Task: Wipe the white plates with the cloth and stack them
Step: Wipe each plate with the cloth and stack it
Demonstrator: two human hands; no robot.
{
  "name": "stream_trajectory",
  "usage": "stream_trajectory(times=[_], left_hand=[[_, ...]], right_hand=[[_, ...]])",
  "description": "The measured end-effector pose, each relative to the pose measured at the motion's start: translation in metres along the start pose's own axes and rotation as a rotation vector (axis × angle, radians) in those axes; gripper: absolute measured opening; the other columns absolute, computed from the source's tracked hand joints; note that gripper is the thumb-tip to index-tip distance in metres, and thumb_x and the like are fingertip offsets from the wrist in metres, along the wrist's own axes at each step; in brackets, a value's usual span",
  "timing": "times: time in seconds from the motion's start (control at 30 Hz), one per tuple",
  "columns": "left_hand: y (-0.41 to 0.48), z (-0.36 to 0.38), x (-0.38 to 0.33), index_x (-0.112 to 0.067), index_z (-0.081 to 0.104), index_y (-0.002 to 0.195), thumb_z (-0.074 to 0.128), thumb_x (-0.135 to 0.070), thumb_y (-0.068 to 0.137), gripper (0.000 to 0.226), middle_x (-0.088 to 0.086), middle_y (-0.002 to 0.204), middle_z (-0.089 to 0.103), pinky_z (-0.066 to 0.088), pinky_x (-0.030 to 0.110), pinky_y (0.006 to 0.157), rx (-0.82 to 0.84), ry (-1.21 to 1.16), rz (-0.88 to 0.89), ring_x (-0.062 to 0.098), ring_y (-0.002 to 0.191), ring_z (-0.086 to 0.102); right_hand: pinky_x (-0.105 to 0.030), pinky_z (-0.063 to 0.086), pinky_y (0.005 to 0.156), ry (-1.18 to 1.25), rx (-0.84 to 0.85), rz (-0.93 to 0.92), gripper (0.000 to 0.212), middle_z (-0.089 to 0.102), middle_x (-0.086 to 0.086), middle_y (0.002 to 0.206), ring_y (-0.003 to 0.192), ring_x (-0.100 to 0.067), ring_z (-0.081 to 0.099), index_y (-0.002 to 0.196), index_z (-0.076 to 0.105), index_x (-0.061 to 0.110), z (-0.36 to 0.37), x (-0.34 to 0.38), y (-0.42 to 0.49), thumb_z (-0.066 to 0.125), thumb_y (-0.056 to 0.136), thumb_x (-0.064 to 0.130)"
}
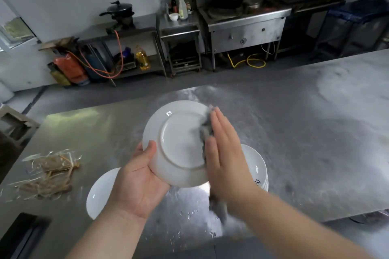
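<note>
The right hand (223,153) lies flat, fingers straight, pressing a grey cloth (207,126) against the upturned underside of a white plate (179,143). The left hand (136,181) grips that plate's lower rim, thumb over the edge, holding it above the steel tabletop (294,132).

Below, near the tabletop's front edge, a stack of plates (255,166) sits to the right and a single plate (101,191) to the left. Which pile is already wiped I cannot tell, so the job looks mid-way at best.

Dark marks on the stack's rim are unreadable.

Left hand (136,176), palm up, grips a white plate (181,143); right hand (223,153), fingers straight, presses a cloth (206,127) against it.
</note>
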State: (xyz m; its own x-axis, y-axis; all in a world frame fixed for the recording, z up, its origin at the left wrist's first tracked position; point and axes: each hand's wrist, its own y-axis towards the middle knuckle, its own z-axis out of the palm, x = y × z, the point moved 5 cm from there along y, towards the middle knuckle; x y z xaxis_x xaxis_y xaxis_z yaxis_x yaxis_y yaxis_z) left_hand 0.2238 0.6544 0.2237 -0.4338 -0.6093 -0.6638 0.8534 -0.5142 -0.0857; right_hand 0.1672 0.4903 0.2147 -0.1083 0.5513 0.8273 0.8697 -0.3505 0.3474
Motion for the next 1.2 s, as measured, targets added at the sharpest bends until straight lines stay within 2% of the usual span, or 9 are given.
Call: stream_trajectory(times=[0.1, 0.27, 0.37, 0.5, 0.6, 0.8, 0.97, 1.1, 1.2], left_hand=[[0.004, 0.005, -0.009, -0.005, 0.069, 0.137, 0.042, -0.017, 0.108, 0.041, 0.019, 0.147, 0.062, 0.057, 0.049, 0.102, 0.020, -0.023, 0.027, 0.033, 0.138, 0.059], [0.000, 0.001, 0.006, -0.009, 0.073, 0.133, 0.047, -0.019, 0.105, 0.039, 0.019, 0.143, 0.065, 0.060, 0.054, 0.094, -0.098, -0.022, 0.002, 0.036, 0.132, 0.064], [-0.007, 0.003, 0.018, -0.011, 0.073, 0.131, 0.063, -0.012, 0.094, 0.039, 0.019, 0.144, 0.065, 0.057, 0.057, 0.099, -0.104, 0.021, -0.015, 0.036, 0.133, 0.063], [-0.011, 0.007, 0.013, -0.016, 0.074, 0.132, 0.092, -0.025, 0.075, 0.060, 0.016, 0.144, 0.065, 0.059, 0.052, 0.097, -0.081, 0.067, -0.139, 0.034, 0.131, 0.065], [-0.008, 0.005, 0.008, -0.007, 0.067, 0.139, 0.064, -0.039, 0.098, 0.052, 0.020, 0.151, 0.058, 0.054, 0.050, 0.106, -0.073, 0.110, -0.211, 0.037, 0.138, 0.059], [-0.006, -0.008, 0.012, -0.009, 0.072, 0.133, 0.051, -0.042, 0.104, 0.049, 0.019, 0.147, 0.063, 0.060, 0.046, 0.097, -0.191, 0.069, -0.159, 0.035, 0.134, 0.063], [-0.001, 0.004, 0.010, -0.012, 0.075, 0.129, 0.051, -0.035, 0.104, 0.042, 0.016, 0.143, 0.067, 0.061, 0.044, 0.095, -0.183, 0.024, -0.063, 0.031, 0.131, 0.065], [-0.006, 0.007, 0.025, -0.005, 0.061, 0.145, 0.055, -0.034, 0.103, 0.051, 0.022, 0.145, 0.063, 0.061, 0.044, 0.095, -0.178, 0.024, -0.097, 0.037, 0.133, 0.063], [-0.009, 0.010, 0.029, -0.008, 0.066, 0.140, 0.068, -0.025, 0.093, 0.050, 0.024, 0.146, 0.062, 0.061, 0.047, 0.093, -0.106, 0.017, -0.074, 0.040, 0.134, 0.061]], right_hand=[[-0.027, 0.019, 0.128, 0.084, 0.078, -0.024, 0.055, 0.024, 0.017, 0.168, 0.153, 0.007, 0.019, 0.161, 0.034, 0.024, -0.017, 0.002, 0.036, 0.026, 0.110, 0.044], [-0.022, 0.008, 0.126, 0.201, -0.025, 0.077, 0.064, 0.000, 0.035, 0.167, 0.154, 0.010, 0.002, 0.166, 0.012, 0.038, 0.019, -0.005, -0.033, 0.026, 0.107, 0.058], [-0.030, 0.025, 0.125, 0.447, -0.104, 0.338, 0.056, 0.035, 0.038, 0.156, 0.145, 0.014, 0.029, 0.152, 0.045, 0.045, 0.005, -0.024, -0.006, 0.040, 0.099, 0.064], [-0.016, 0.040, 0.109, 0.338, 0.104, 0.166, 0.030, 0.064, 0.027, 0.136, 0.129, 0.013, 0.052, 0.129, 0.073, 0.032, -0.024, -0.011, 0.054, 0.054, 0.106, 0.033], [-0.007, 0.028, 0.112, 0.244, 0.251, 0.078, 0.036, 0.053, 0.021, 0.151, 0.137, 0.015, 0.042, 0.142, 0.064, 0.028, -0.015, -0.004, 0.050, 0.053, 0.108, 0.031], [-0.017, -0.001, 0.124, 0.089, 0.165, 0.006, 0.079, -0.018, 0.024, 0.169, 0.157, 0.000, -0.011, 0.166, -0.007, 0.026, 0.029, 0.008, -0.047, 0.020, 0.104, 0.068], [-0.006, 0.011, 0.119, 0.126, 0.055, 0.090, 0.060, 0.013, 0.018, 0.171, 0.150, 0.015, 0.008, 0.165, 0.022, 0.024, 0.000, 0.000, 0.031, 0.034, 0.110, 0.045], [-0.012, 0.004, 0.123, 0.221, -0.040, 0.099, 0.072, -0.004, 0.029, 0.170, 0.155, 0.008, -0.003, 0.167, 0.006, 0.032, 0.030, 0.006, -0.027, 0.030, 0.105, 0.060], [-0.004, 0.010, 0.117, 0.326, -0.105, 0.172, 0.067, 0.011, 0.034, 0.167, 0.153, 0.010, 0.009, 0.164, 0.021, 0.033, 0.023, -0.009, -0.021, 0.036, 0.103, 0.058]])
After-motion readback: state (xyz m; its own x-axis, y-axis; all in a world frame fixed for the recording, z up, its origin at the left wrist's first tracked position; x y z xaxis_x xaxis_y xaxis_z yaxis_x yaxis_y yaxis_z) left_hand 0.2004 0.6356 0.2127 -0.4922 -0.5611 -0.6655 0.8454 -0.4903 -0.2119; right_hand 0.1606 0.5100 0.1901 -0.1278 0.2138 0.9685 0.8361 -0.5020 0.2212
